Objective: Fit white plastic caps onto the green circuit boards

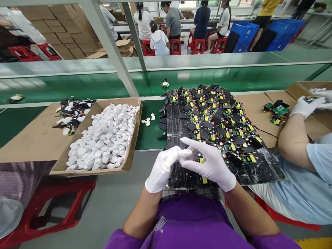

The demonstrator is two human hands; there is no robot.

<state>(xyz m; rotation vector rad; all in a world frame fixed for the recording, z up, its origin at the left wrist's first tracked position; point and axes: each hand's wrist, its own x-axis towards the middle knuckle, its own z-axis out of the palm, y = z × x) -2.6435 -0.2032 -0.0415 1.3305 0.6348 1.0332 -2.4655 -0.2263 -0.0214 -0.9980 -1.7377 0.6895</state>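
White gloves cover both of my hands, which meet over the near left edge of the black board point(172, 124). My left hand point(159, 169) is closed, its fingers pinched on what looks like a small white round pad point(166, 166); white on white blurs the outline. My right hand point(211, 164) has thumb and forefinger spread apart, with other fingertips close against the left fingers; nothing shows clearly in it. Beneath and beyond my hands, the board carries rows of small green circuit boards point(240, 133) with yellow-wrapped parts and black plates.
Left of me stands an open cardboard box point(135, 138) full of white pads point(103, 135). Several thin white discs point(147, 121) lie beside it. Assembled pieces point(74, 110) are piled further left. At right, a co-worker's gloved hand point(307, 105) holds a part. A green conveyor point(207, 74) runs behind.
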